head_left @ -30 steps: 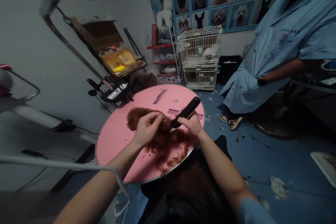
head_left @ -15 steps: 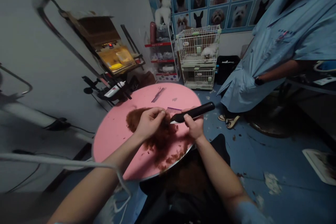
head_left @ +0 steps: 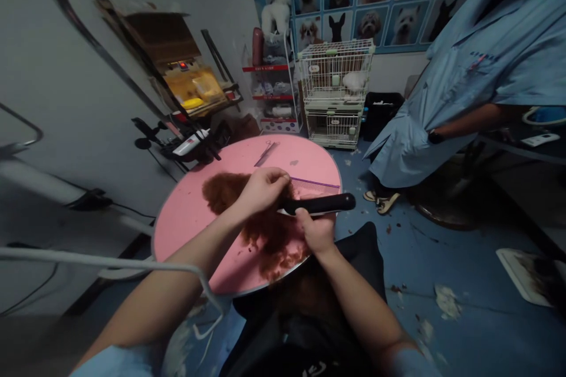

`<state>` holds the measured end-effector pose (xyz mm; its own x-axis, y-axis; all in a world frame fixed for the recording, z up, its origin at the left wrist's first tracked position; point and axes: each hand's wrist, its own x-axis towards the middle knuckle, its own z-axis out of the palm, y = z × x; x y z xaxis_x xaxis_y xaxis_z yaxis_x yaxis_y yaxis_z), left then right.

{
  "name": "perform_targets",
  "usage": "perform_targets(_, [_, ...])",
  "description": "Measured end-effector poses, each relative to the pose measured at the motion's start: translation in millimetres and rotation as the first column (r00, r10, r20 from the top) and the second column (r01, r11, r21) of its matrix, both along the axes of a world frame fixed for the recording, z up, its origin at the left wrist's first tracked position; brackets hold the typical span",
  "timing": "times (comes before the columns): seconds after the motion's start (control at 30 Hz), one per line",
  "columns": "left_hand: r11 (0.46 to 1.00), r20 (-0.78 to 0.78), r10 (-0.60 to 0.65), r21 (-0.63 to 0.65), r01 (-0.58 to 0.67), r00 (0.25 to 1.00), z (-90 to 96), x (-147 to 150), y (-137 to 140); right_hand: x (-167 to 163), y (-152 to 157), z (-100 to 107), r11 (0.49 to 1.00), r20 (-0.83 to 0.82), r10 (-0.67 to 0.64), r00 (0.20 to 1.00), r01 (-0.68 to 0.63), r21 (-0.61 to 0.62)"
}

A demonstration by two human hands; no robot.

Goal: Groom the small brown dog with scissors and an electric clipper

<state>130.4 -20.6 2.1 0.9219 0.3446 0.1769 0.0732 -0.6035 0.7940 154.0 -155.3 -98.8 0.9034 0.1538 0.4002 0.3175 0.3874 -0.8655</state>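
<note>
On the round pink table [head_left: 177, 206] is a dog with brown curly fur [head_left: 223, 188], partly covered by my hands and forearm. My left hand [head_left: 265, 188] is closed in a pinch at the dog; which part it grips is hidden. A black hair clipper [head_left: 325, 204] lies in the grip of my right hand [head_left: 316, 230], its head against the fur below my left fingers. Just beyond the clipper is a comb with a purple spine [head_left: 316, 182]. Brown fur clippings [head_left: 287, 262] are scattered along the near side of the tabletop.
Scissors [head_left: 266, 153] rest at the table's far side. A pale bent bar [head_left: 132, 260] crosses the left foreground. Wire cages [head_left: 333, 94] and a rack [head_left: 272, 94] stand behind. A person in a blue gown [head_left: 420, 129] stands at the right.
The clipper has swung from an upward slant to nearly level, and my right hand has moved left and down. My left hand has shifted right and slightly up. More of the comb shows.
</note>
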Motion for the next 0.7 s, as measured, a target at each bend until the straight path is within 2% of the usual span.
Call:
perform_targets(0.1, [1.000,0.007,0.004,-0.018,-0.004,1.000,0.6,3.3,-0.9,-5.5,-2.1,-5.4,0.999,0.069,0.003,0.998,-0.001,-0.032])
perform_targets(0.23, [0.996,-0.011,-0.069,-0.058,0.068,0.998,1.8,6.3,-2.7,-4.1,-4.1,-4.7,0.982,0.124,-0.187,0.974,0.185,0.033])
perform_targets(0.27, [0.995,-0.020,-0.078,-0.062,0.076,0.997,2.0,6.9,-3.0,-4.4,-3.1,-3.3,0.982,0.123,-0.188,0.974,0.186,0.027])
perform_targets(0.43, [0.997,-0.049,-0.063,-0.040,0.061,0.997,2.0,8.2,-2.6,-10.3,-0.2,0.7,0.998,0.142,-0.025,0.990,0.034,-0.059])
perform_targets(0.6, [0.996,-0.044,-0.090,-0.001,0.090,0.995,0.7,9.5,-1.1,-2.8,-1.6,2.8,0.973,0.197,-0.231,0.953,0.225,0.053])
perform_targets(0.63, [0.996,-0.044,-0.090,0.003,0.090,0.995,1.0,9.8,-1.4,-1.3,-0.5,3.5,0.973,0.207,-0.231,0.950,0.229,0.038])
perform_targets(0.7, [0.996,-0.051,-0.085,-0.006,0.085,0.995,2.5,9.9,-2.6,-1.0,2.3,4.0,0.986,0.234,-0.141,0.962,0.157,-0.051])
